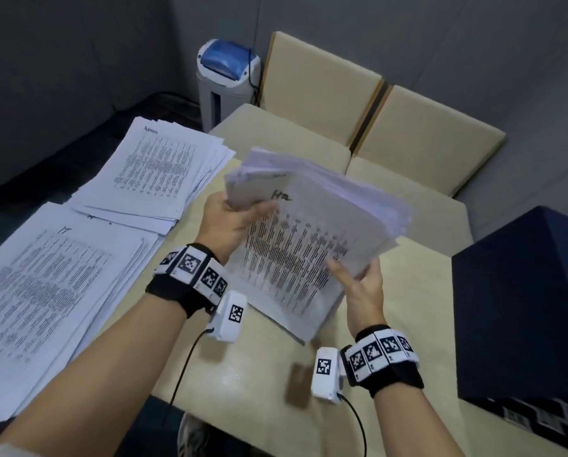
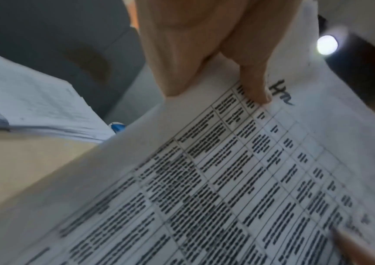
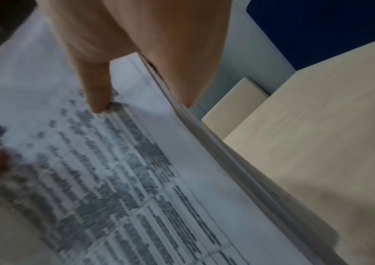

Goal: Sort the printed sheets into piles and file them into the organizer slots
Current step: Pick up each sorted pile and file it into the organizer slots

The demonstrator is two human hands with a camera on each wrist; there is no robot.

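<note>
Two hands (image 1: 233, 222) grip a thick, fanned paper stack (image 1: 312, 245).

The head view is evenly and softly lit from above, with wide-angle bending at its edges and motion smear on the held stack of sheets (image 1: 318, 232) and a brown blur on the table (image 1: 407, 291) below it. The left wrist view is sharper on the print near the thumb, softens toward its corners, and shows 1 round ceiling light (image 2: 327, 44) flaring white. The right wrist view is dimmer, bluish and heavily blurred, its text smeared.
</note>
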